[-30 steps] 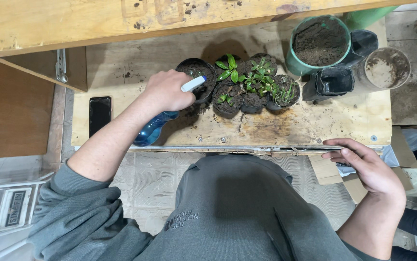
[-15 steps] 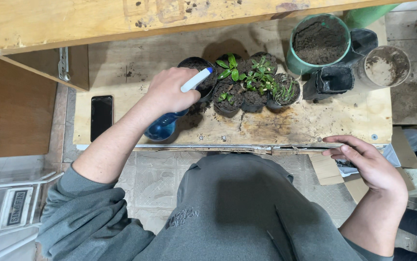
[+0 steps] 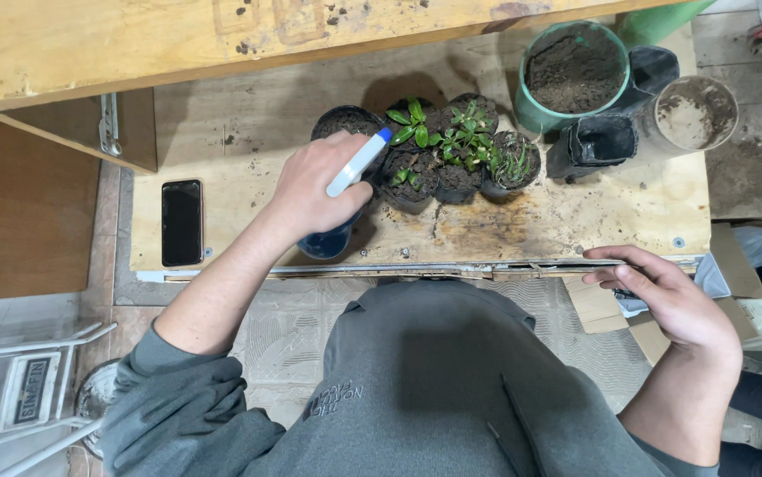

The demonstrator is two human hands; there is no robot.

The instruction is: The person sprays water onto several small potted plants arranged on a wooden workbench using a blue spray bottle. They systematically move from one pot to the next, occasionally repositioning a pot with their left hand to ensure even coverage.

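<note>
Spray bottle (image 3: 342, 199) raised since earlier, wrapped in left hand (image 3: 315, 187) fingers (image 3: 339, 150).

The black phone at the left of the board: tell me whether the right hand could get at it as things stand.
Probably not directly. The right hand rests at the board's right front edge, and the phone lies at the far left, past the left hand holding the spray bottle. That forearm crosses the way.
</note>
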